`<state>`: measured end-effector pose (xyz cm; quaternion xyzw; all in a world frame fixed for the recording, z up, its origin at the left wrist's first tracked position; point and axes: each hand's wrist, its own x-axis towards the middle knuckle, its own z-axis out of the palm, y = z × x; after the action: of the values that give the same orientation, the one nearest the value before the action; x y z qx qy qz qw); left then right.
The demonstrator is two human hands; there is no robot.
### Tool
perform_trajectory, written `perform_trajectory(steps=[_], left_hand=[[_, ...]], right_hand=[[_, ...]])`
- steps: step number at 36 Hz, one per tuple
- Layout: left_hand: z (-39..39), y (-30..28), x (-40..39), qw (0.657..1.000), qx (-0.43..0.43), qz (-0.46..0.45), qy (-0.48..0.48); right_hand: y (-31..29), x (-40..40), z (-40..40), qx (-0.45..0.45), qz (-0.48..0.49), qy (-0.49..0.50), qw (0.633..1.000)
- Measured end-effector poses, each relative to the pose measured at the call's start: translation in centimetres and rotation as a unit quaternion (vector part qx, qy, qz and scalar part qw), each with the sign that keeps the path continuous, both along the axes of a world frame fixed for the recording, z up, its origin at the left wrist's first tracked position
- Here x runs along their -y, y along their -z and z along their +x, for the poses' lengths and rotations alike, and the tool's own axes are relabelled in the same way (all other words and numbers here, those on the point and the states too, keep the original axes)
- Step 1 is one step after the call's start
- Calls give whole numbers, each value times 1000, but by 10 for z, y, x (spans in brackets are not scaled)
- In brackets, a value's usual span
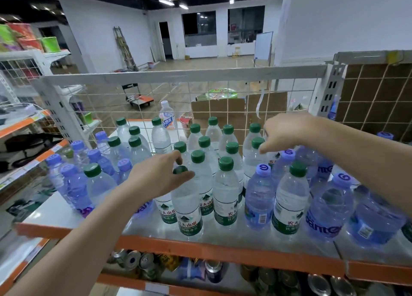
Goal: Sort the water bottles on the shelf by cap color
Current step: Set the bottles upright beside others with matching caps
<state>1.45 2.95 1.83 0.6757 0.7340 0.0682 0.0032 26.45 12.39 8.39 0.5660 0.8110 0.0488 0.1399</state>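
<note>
Half sorted: green-cap bottles (225, 184) mostly centre of shelf (156, 242), purple-cap bottles (259, 197) both sides, few strays. Left hand (156, 177) pinches green cap (180, 170); right hand (287, 133) hovers loose, empty.

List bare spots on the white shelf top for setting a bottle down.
Bare patch on the white shelf top at its front-left corner, left of the purple-capped bottles. A thin strip runs along the orange front edge. Middle and right are packed with green-capped bottles.
</note>
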Motion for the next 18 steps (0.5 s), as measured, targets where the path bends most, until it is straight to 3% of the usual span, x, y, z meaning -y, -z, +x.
perform_trajectory(steps=[4, 8, 13, 18], left_hand=[[-20, -15, 2, 992, 91, 71, -48], [-52, -30, 5, 980, 109, 143, -82], [-106, -50, 3, 972, 93, 169, -132], [-157, -54, 0, 979, 81, 122, -141]], right_hand=[[-5, -8, -21, -124, -4, -32, 992], [-2, -14, -49, -242, -62, -73, 966], [0, -18, -87, -293, -78, -119, 946], [0, -11, -135, -304, -79, -158, 936]])
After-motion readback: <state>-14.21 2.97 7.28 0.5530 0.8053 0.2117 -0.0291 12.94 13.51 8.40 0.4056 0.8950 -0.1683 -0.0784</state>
